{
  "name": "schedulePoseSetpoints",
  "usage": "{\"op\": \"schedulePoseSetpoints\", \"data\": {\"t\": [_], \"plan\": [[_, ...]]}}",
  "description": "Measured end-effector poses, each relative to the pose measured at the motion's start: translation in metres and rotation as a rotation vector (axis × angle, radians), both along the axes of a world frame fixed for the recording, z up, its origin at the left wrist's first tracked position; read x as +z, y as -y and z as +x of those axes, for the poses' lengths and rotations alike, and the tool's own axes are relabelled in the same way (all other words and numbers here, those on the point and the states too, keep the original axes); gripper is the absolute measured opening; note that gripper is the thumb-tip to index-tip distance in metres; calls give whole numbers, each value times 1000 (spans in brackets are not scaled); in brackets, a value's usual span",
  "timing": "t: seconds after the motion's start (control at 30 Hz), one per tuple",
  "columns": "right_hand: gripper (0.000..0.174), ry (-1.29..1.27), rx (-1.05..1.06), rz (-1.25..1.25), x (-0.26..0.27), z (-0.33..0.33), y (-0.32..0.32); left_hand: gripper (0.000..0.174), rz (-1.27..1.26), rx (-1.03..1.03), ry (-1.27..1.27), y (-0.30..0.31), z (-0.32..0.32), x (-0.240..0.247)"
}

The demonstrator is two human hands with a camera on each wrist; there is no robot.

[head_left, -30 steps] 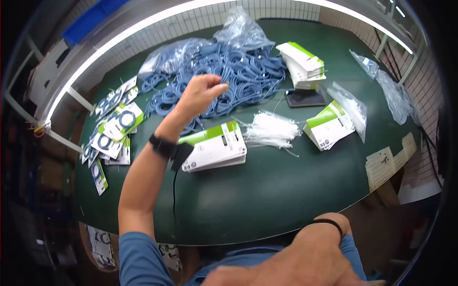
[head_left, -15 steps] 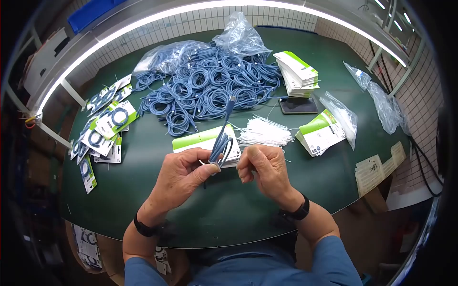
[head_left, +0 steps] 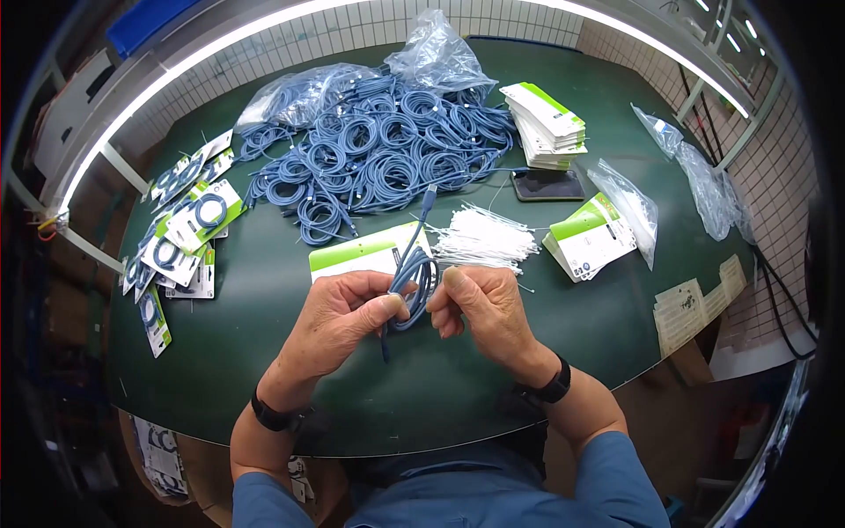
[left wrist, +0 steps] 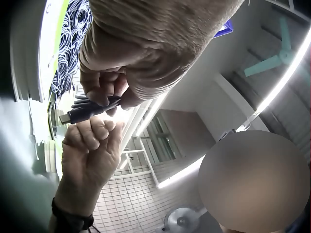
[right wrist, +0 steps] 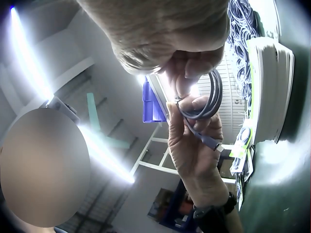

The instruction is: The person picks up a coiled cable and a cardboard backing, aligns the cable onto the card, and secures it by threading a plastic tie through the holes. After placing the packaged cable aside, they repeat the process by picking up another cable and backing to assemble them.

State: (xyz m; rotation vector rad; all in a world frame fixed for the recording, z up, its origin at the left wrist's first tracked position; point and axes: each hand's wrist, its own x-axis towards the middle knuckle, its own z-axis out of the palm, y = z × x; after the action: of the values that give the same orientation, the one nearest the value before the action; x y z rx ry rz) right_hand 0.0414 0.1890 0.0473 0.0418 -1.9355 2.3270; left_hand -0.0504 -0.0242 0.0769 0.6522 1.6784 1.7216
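Note:
In the head view my left hand (head_left: 339, 315) pinches a coiled blue USB cable (head_left: 423, 275) between thumb and fingers. One plug end points up and the other hangs below the thumb. My right hand (head_left: 489, 315) is close at the coil's right side, its fingers curled and thumb laid against the index finger. I cannot tell whether something thin is between those fingertips. In the right wrist view the coiled cable (right wrist: 214, 94) hangs beside both hands' fingertips. A stack of green-and-white cards (head_left: 352, 255) lies behind the left hand, partly hidden by it.
A large heap of coiled blue cables (head_left: 387, 150) covers the back middle. White ties (head_left: 486, 239) lie in a pile behind the right hand. Packed cards (head_left: 189, 233) spread at left; card stacks (head_left: 591, 238), a phone (head_left: 547, 185) and plastic bags (head_left: 704, 180) are at right.
The left hand has come back from the heap with a cable coil, and the right hand has risen to meet it. Over the last half second the coil has opened out slightly between the hands.

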Motion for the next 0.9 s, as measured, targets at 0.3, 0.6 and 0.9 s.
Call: {"op": "schedulePoseSetpoints", "data": {"t": [0.3,0.6,0.9], "plan": [[46,-33,-2,188,9,1,-1,37,-206,89,-1002,-11,14,7],[51,-28,78,85,7,-1,0,46,-301,253,-1685,-18,20,11],[48,-252,77,119,2,0,1,40,-183,308,-1838,-12,17,7]]}}
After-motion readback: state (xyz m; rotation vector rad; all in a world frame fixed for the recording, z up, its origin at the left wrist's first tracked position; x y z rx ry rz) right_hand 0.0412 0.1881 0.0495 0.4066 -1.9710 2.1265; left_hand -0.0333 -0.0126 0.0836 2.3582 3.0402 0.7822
